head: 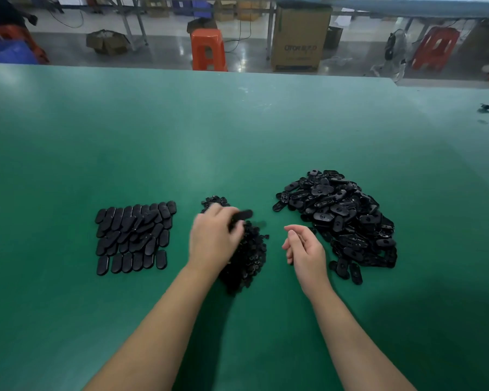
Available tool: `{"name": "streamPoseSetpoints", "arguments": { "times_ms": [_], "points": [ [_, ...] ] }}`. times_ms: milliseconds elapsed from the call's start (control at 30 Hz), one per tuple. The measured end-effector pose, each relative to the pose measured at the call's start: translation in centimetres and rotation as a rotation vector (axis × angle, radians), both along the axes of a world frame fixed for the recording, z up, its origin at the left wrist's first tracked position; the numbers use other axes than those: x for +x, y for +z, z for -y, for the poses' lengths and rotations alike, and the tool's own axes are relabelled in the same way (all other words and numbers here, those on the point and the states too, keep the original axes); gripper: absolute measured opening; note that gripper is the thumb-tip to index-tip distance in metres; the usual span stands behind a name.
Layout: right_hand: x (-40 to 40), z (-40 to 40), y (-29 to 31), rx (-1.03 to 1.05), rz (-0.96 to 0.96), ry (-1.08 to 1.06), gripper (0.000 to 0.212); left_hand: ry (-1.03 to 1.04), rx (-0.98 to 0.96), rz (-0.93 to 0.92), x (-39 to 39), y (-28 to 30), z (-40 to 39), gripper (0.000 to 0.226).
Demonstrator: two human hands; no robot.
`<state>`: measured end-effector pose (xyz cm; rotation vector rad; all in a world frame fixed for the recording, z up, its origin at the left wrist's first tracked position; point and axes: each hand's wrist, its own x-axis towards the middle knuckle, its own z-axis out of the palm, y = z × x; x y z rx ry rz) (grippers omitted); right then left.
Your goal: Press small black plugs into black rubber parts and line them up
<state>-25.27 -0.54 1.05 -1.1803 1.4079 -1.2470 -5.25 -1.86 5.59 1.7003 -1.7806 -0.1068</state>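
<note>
One black rubber part, blurred, is being gripped in the left hand above the single plug pile. The right hand is being held loosely curled, holding nothing, beside one heap of parts. Rows are being kept leftward on the table; individual counts cannot be told.

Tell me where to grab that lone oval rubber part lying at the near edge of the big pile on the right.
Pinch the oval part across its narrow width, thumb and finger on the two long sides, coming down from above. It appears to lie flat on the green table, so no edge sticks up, and the pile crowds its far side. The right hand is nearest.
</note>
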Motion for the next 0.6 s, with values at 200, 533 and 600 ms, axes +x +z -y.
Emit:
{"name": "streamPoseSetpoints", "arguments": {
  "times_ms": [200, 533, 600],
  "points": [
    [0.1, -0.2, 0.1, 0.001, -0.038, 0.01, 0.019, 0.522, 0.078, -0.101, 11.7, -0.4, -0.3, 0.027],
    [0.2, -0.2, 0.3, 0.003, -0.09, 0.011, 0.019, 0.702, 0.262, -0.14, 17.9, -1.4, -1.6, 0.035],
    [0.2, -0.1, 0.2, 0.004, -0.098, 0.006, 0.02, 0.634, 0.156, -0.209, 17.0, -1.2, -1.4, 0.034]
  ]
}}
